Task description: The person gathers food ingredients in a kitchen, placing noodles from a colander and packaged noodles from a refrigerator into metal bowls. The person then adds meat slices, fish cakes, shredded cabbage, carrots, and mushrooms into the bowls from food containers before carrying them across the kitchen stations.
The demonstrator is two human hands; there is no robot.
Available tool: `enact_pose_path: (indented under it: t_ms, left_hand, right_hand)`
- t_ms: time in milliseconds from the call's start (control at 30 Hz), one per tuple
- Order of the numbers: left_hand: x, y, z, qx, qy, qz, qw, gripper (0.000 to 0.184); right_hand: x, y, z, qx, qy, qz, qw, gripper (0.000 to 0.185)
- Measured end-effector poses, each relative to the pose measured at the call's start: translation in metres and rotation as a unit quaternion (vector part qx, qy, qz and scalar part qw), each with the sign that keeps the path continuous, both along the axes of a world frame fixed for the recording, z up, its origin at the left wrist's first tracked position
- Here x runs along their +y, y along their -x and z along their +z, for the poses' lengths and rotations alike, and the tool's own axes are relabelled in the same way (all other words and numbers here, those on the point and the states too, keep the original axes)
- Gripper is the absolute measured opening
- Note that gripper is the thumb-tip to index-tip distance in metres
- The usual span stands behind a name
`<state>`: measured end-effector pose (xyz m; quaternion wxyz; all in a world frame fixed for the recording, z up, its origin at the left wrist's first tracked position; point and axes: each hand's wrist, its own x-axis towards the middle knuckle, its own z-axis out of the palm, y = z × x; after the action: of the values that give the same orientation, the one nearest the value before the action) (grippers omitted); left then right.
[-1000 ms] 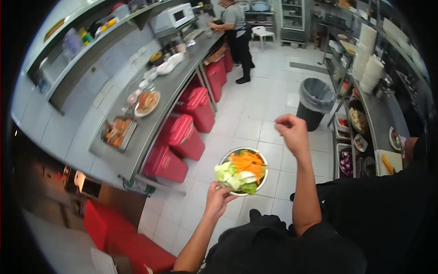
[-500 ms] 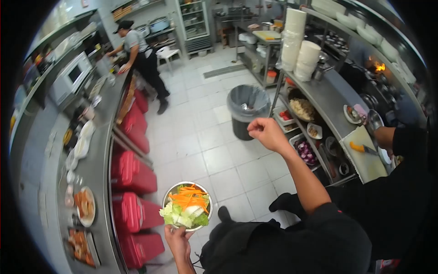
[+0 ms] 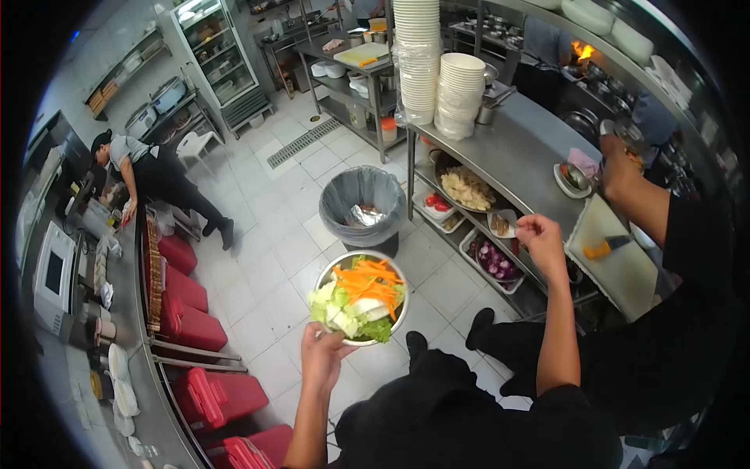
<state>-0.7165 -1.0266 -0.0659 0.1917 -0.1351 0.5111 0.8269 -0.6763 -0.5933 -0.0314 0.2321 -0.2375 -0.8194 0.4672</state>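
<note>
My left hand (image 3: 322,356) grips the near rim of a round metal bowl (image 3: 403,301) and holds it above the floor. Shredded carrot (image 3: 367,281) lies on top of chopped lettuce (image 3: 340,311) inside it, with a pale white piece among the leaves. Over by the right counter, my right hand (image 3: 543,238) is raised with its fingers curled together in a pinch. Whether anything is between those fingertips is hidden. Just beside them, in the view, is a small white dish (image 3: 500,223) with brownish pieces on the shelf.
A lined trash bin (image 3: 361,205) stands ahead. Under the right counter (image 3: 531,141) are a pan of pale chunks (image 3: 466,187) and a tray of purple onions (image 3: 494,262). A co-worker (image 3: 664,234) stands close at right, near a cutting board (image 3: 613,258) and knife (image 3: 605,248). Red bins (image 3: 219,395) line the left.
My view has turned rightward. The left hand has raised the bowl and brought it forward to the right. My right hand has moved from beside the trash bin toward the right counter's shelves.
</note>
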Motion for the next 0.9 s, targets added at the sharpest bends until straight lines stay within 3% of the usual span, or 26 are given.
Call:
enact_pose_path:
  t_ms: [67, 400, 733, 900]
  left_hand:
    - [0.021, 0.029, 0.004, -0.012, -0.009, -0.013, 1.000, 0.026]
    - [0.078, 0.152, 0.003, -0.005, 0.015, -0.002, 1.000, 0.025]
    - [0.113, 0.300, 0.001, 0.028, 0.010, -0.044, 0.999, 0.025]
    - [0.153, 0.348, 0.013, 0.026, 0.010, -0.078, 0.997, 0.026]
  right_hand:
    - [0.011, 0.032, 0.009, 0.006, 0.041, 0.004, 0.999, 0.017]
    - [0.122, 0.237, 0.041, 0.129, -0.029, 0.013, 0.991, 0.018]
    - [0.265, 0.373, 0.075, 0.146, -0.010, -0.123, 0.982, 0.026]
    - [0.332, 0.416, 0.070, 0.073, -0.136, -0.199, 0.968, 0.031]
